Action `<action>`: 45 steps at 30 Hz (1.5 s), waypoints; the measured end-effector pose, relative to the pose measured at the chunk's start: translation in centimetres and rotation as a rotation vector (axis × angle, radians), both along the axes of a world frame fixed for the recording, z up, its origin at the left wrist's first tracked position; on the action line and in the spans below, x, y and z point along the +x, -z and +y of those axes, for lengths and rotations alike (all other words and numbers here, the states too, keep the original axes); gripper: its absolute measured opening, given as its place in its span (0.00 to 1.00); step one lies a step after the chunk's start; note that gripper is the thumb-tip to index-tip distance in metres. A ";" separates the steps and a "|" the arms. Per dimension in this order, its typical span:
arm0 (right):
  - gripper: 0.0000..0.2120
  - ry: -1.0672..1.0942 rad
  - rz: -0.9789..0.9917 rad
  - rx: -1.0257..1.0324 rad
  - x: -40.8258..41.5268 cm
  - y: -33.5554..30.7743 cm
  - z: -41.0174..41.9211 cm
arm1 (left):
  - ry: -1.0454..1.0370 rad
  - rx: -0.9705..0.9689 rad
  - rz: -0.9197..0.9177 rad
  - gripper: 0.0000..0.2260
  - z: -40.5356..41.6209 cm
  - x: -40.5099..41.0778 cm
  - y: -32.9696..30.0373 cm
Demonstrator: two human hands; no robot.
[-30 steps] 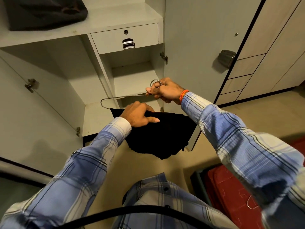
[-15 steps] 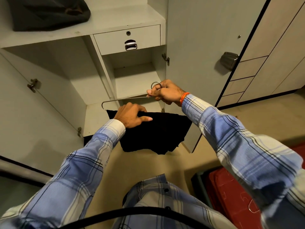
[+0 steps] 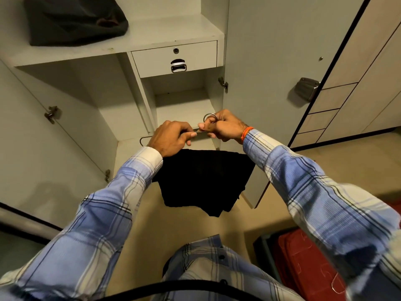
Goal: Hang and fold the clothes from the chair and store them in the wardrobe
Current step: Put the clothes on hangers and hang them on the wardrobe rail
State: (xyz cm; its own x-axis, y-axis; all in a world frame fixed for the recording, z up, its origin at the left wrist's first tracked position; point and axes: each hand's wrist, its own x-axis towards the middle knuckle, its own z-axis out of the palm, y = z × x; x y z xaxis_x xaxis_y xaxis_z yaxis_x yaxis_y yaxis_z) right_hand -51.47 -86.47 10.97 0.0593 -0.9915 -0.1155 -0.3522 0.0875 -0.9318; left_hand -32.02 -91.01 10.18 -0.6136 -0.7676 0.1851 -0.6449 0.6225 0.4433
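Item: wire hanger with black garment hanging below both hands. Your left hand left the cloth and gripped the hanger's bar; your right hand kept pinching the hook. Garment apparently draped and ready for the wardrobe rail.

The left hand no longer rests on the black garment; it now sits higher, at the centre of the frame, with its fingers curled round the upper wire of the metal hanger, just beside the right hand. The garment now hangs free below both hands, draped straighter than before. The camera view is shifted downward, so the wardrobe drawer appears lower in the frame.
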 end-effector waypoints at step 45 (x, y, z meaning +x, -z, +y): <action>0.05 0.192 0.454 -0.234 5.6 -16.0 -18.6 | 0.035 -0.220 -0.078 0.07 -18.9 3.1 -10.4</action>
